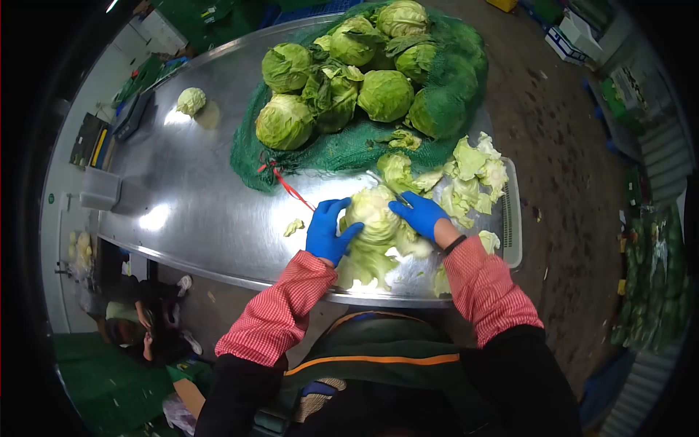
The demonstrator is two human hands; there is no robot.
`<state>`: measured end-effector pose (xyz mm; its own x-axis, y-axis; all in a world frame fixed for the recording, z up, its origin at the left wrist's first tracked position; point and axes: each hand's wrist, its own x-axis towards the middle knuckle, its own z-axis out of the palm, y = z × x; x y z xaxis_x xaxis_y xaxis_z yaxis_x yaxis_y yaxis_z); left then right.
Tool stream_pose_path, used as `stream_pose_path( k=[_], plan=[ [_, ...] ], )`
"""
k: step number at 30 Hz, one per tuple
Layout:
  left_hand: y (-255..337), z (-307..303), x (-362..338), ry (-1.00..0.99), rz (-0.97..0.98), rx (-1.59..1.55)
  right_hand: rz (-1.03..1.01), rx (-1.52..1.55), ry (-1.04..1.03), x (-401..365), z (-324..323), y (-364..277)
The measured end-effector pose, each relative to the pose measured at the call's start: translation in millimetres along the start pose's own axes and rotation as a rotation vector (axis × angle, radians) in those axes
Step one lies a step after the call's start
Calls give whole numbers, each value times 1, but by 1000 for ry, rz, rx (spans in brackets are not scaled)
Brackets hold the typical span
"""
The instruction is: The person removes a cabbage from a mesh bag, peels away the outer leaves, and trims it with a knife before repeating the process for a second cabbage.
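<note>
Head view: left hand [329, 231] fingers spread, cupping cabbage head [373, 215] near front edge of steel table [196, 189]. Right hand [419, 213] fingers together, gripping its top. Risk: round head slips on slick steel, rolls off; trimmed leaves [473, 175] spill over rim.

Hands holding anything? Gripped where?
One cabbage head, resting on the steel table: left hand on its left side, right hand on its upper right.

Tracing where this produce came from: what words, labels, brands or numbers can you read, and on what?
None can be read.
White boxes, top right: print too blurred.
Green sticker, far left: too small.
Cabbage in left hand and right hand, and green net sack: no label visible.
</note>
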<state>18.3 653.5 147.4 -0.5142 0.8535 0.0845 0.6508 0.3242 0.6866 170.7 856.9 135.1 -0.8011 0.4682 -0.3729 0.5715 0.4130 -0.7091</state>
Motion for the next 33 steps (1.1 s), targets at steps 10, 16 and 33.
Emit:
stream_pose_path(
  k=[10, 16, 33],
  plan=[
    [27, 30, 21, 69, -122, 145, -64, -241, 236, -55, 11, -20],
    [34, 44, 31, 49, -210, 243, -49, -499, 312, -38, 21, -6],
    [-3, 40, -14, 104, 65, 9, 168, 74, 281, 33, 4, 0]
  ],
)
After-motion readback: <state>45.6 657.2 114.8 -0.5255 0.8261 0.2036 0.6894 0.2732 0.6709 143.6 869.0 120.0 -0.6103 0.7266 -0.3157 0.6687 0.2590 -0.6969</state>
